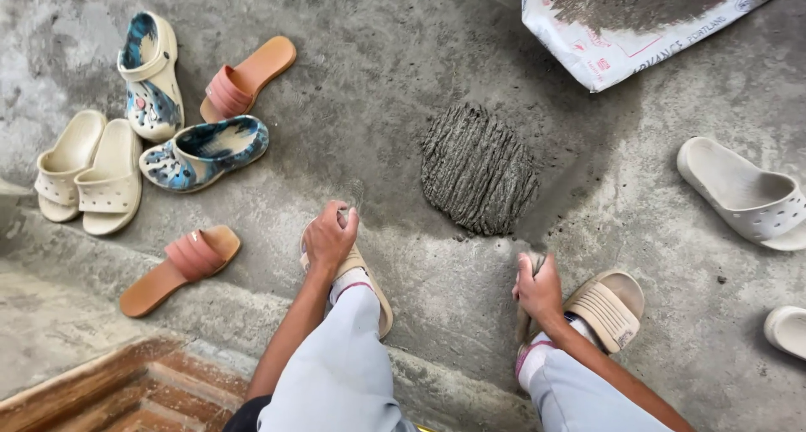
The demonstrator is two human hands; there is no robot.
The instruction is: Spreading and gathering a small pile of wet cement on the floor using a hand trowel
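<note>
Concrete floor (403,54) fills the view, grey, damp-dark patch around the middle. White cement sack (621,29) top right, open, grey powder showing. Round mound of wet cement (477,170) at centre, ridged surface, lying just ahead of both hands. Person's legs in light trousers at bottom, feet in tan slides. Scattered footwear left: cream slides pair (84,173), two blue patterned clogs (180,117), two orange-pink sandals (210,180); white slide (743,195) at right. Left hand (329,235) fingers curled shut on a small grey lump, above the left foot, near the mound. Right hand (537,288) closed around a grey-smeared tool handle (525,319), beside the right slide (609,308).
</note>
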